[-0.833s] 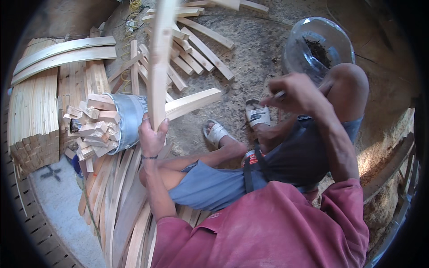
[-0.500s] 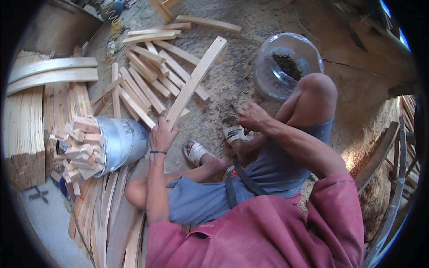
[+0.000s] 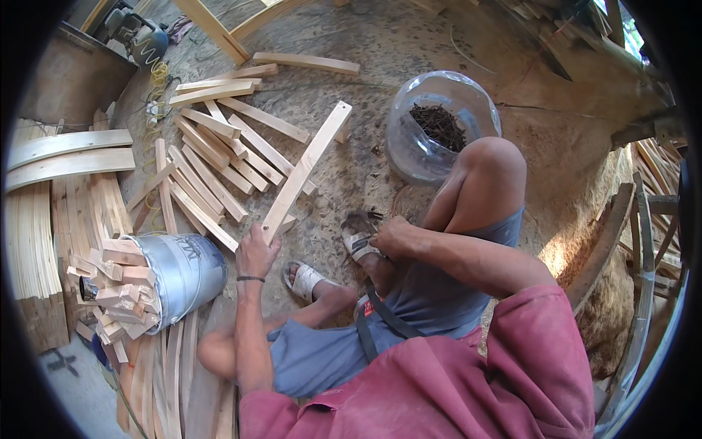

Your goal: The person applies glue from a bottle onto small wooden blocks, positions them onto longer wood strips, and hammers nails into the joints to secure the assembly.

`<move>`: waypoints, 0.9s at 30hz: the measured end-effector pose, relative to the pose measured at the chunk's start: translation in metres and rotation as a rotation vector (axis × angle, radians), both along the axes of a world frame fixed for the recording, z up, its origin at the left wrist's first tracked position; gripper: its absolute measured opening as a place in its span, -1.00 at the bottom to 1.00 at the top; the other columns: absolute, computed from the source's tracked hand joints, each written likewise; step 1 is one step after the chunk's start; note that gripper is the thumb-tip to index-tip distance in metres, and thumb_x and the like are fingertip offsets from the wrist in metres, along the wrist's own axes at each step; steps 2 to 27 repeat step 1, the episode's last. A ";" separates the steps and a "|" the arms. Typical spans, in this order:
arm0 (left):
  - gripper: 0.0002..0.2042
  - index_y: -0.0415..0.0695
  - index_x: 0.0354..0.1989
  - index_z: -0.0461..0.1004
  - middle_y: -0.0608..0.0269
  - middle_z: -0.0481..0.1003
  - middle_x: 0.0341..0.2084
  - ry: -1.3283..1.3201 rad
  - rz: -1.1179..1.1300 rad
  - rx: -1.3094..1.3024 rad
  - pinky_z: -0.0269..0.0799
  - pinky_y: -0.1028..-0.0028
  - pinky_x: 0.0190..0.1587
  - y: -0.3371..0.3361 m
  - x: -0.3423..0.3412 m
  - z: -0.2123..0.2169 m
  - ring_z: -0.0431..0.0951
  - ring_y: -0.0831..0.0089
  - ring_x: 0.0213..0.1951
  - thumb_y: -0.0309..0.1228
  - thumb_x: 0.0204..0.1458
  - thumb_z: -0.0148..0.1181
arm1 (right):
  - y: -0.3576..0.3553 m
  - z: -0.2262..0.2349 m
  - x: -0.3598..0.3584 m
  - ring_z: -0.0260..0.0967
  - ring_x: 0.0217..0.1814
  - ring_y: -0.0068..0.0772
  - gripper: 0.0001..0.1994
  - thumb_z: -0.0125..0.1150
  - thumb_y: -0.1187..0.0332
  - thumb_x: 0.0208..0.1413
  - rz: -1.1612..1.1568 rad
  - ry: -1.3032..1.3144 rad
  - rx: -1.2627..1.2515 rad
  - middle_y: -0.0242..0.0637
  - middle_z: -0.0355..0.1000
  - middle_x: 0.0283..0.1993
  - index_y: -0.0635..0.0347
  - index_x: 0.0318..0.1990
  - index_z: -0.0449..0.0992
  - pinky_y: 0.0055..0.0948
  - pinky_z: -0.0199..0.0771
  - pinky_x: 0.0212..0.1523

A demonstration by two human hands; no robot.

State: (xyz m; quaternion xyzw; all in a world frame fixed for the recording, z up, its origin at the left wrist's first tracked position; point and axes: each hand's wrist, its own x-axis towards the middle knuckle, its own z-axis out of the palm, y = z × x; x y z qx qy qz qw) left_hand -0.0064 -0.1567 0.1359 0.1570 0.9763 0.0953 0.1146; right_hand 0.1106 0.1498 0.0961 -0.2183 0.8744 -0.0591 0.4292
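My left hand grips the lower end of a pale wooden batten, which slants up and away to the right. Small dark spots mark the batten near both ends. A short bit of wood shows behind its far end. Close to the sandal on my right foot, my right hand is closed with its fingers curled. Something small and dark shows at those fingertips, too small to name. Left of the batten lies a loose pile of similar wooden pieces.
A clear plastic tub stands at the right with a heap of dark nail-like pieces. At the left, a tipped metal bucket is full of wood offcuts. Curved boards rest on stacked slats. A yellow coiled hose runs behind.
My view has shifted, so most things sit further left and lower. My right hand has come down nearer the sandal. The batten stays in my left hand.
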 end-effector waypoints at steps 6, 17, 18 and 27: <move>-0.51 -0.20 0.00 0.39 -0.21 0.59 -0.32 -0.007 -0.015 -0.033 0.53 -0.01 -0.17 0.001 -0.001 0.000 0.61 -0.16 -0.25 -0.18 -0.04 0.31 | 0.000 -0.002 -0.002 0.55 0.03 -0.05 -0.50 0.28 0.22 0.01 -0.032 -0.020 0.002 -0.06 0.58 -0.14 0.02 0.16 0.48 -0.12 0.58 -0.11; -0.51 -0.20 0.00 0.39 -0.21 0.59 -0.32 -0.007 -0.015 -0.033 0.53 -0.01 -0.17 0.001 -0.001 0.000 0.61 -0.16 -0.25 -0.18 -0.04 0.31 | 0.000 -0.002 -0.002 0.55 0.03 -0.05 -0.50 0.28 0.22 0.01 -0.032 -0.020 0.002 -0.06 0.58 -0.14 0.02 0.16 0.48 -0.12 0.58 -0.11; -0.51 -0.20 0.00 0.39 -0.21 0.59 -0.32 -0.007 -0.015 -0.033 0.53 -0.01 -0.17 0.001 -0.001 0.000 0.61 -0.16 -0.25 -0.18 -0.04 0.31 | 0.000 -0.002 -0.002 0.55 0.03 -0.05 -0.50 0.28 0.22 0.01 -0.032 -0.020 0.002 -0.06 0.58 -0.14 0.02 0.16 0.48 -0.12 0.58 -0.11; -0.51 -0.20 0.00 0.39 -0.21 0.59 -0.32 -0.007 -0.015 -0.033 0.53 -0.01 -0.17 0.001 -0.001 0.000 0.61 -0.16 -0.25 -0.18 -0.04 0.31 | 0.000 -0.002 -0.002 0.55 0.03 -0.05 -0.50 0.28 0.22 0.01 -0.032 -0.020 0.002 -0.06 0.58 -0.14 0.02 0.16 0.48 -0.12 0.58 -0.11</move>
